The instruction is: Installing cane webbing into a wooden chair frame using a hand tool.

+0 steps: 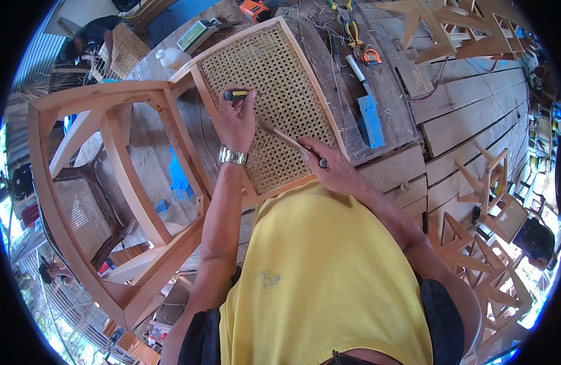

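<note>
Cane webbing point(268, 67) fills a wooden chair panel point(301, 47) lying in front of me, part of a chair frame point(134, 182) tipped to the left. My left hand point(238, 125), with a metal watch on its wrist, is closed around a tool with a black and yellow handle point(236, 95) over the webbing; its working end is hidden. My right hand point(334, 165) grips a hammer point(292, 143) by its handle, near the panel's lower right edge. The hammer's far end is over the webbing, close to my left wrist.
On the worktable point(390, 103) beyond the panel lie pliers point(352, 31), an orange tape measure point(370, 57) and a blue piece point(370, 121). A white bottle point(172, 58) stands at the far left. Wooden frames point(457, 30) stand at right. Another person point(94, 36) works at upper left.
</note>
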